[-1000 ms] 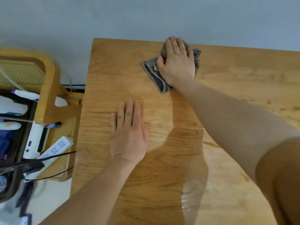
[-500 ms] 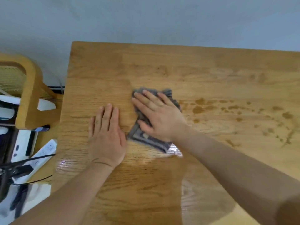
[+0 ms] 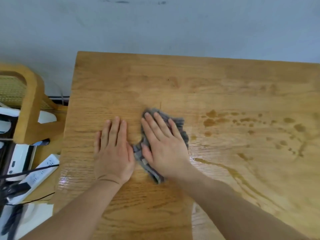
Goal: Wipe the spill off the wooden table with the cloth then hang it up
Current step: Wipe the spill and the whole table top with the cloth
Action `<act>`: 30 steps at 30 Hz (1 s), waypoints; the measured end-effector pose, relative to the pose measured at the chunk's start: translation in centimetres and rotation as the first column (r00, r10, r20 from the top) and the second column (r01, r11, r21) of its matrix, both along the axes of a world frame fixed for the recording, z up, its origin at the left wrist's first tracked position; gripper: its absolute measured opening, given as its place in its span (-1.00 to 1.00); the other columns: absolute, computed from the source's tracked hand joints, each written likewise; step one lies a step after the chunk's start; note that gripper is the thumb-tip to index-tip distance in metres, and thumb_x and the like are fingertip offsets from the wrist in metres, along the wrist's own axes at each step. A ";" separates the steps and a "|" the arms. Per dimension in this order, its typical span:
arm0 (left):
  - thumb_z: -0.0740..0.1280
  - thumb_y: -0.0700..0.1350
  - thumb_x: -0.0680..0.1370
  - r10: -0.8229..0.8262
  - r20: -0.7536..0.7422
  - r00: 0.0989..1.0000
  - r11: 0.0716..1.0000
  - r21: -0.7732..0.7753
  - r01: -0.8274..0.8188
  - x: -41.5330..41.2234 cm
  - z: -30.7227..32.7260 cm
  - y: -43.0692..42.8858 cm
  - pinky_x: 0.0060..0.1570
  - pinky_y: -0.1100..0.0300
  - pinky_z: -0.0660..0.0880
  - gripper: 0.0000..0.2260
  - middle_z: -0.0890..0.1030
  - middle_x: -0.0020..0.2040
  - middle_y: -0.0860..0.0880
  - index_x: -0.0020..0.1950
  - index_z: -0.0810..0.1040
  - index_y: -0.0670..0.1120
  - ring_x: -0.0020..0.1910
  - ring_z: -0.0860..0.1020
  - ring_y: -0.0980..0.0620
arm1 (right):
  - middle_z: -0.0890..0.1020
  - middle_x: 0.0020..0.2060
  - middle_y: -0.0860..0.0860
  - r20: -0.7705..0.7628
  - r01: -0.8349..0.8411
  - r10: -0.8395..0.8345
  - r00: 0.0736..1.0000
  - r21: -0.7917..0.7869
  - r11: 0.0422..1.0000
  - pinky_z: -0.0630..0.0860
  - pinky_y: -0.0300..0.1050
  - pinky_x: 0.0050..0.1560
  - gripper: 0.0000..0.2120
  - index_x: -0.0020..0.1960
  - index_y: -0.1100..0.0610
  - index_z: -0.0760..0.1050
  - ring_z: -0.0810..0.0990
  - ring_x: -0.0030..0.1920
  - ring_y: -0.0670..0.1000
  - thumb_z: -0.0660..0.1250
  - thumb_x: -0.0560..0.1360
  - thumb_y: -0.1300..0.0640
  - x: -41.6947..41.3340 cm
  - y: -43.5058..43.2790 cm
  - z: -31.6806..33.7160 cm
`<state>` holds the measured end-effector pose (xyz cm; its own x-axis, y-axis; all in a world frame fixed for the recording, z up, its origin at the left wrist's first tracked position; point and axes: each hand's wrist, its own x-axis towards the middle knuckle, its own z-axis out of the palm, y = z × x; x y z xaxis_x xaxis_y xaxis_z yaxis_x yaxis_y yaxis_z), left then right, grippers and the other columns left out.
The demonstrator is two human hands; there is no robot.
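A grey cloth lies crumpled on the wooden table, left of centre. My right hand presses flat on top of it with straight, spread fingers, hiding most of the cloth. My left hand rests flat on the bare wood just left of the cloth, its thumb side nearly touching it. Brown spill drops are scattered to the right of the cloth. A wet streak runs toward the near right.
A wooden chair with a cane back stands against the table's left edge. A white power strip with black cables and other white items lie beside it. A grey wall runs behind the table.
One second ago my right hand pressed the cloth near the table's far edge. It has since drawn the cloth toward me, next to my left hand. The left hand stays flat.
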<state>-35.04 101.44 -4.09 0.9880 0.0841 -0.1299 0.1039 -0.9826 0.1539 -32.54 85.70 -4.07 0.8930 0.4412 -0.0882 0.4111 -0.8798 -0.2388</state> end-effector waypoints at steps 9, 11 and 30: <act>-0.04 -0.01 0.55 0.004 -0.014 1.000 1.000 -0.013 -0.005 0.1 0.1 -0.3 0.47 -0.04 0.00 -0.47 0.20 0.53 -0.09 0.52 0.18 -0.12 0.52 0.10 -0.08 | 0.25 0.53 0.03 0.019 0.066 -0.065 0.998 -0.075 0.995 0.12 0.17 0.49 -0.39 0.54 0.08 0.19 0.14 0.54 0.05 0.07 0.55 -0.13 10.6 -8.1 0.3; -0.04 -0.01 0.56 -0.008 -0.012 1.000 1.000 -0.007 0.008 0.0 0.2 -0.3 0.47 -0.02 -0.05 -0.48 0.20 0.53 -0.09 0.51 0.18 -0.12 0.52 0.10 -0.09 | 0.12 0.57 0.01 0.008 0.303 -0.303 0.953 -0.106 0.947 -0.01 0.13 0.53 -0.37 0.58 0.08 0.07 0.02 0.57 0.03 -0.03 0.58 -0.15 15.7 -8.3 0.4; -0.03 -0.02 0.56 0.009 0.010 1.000 1.000 -0.027 -0.009 0.1 0.1 0.0 0.46 -0.08 0.05 -0.49 0.23 0.52 -0.09 0.51 0.21 -0.11 0.51 0.11 -0.08 | 0.15 0.56 0.05 0.051 0.521 -0.519 0.853 -0.075 0.850 0.06 0.19 0.51 -0.41 0.57 0.12 0.11 0.05 0.56 0.06 -0.01 0.59 -0.08 17.1 -8.9 0.3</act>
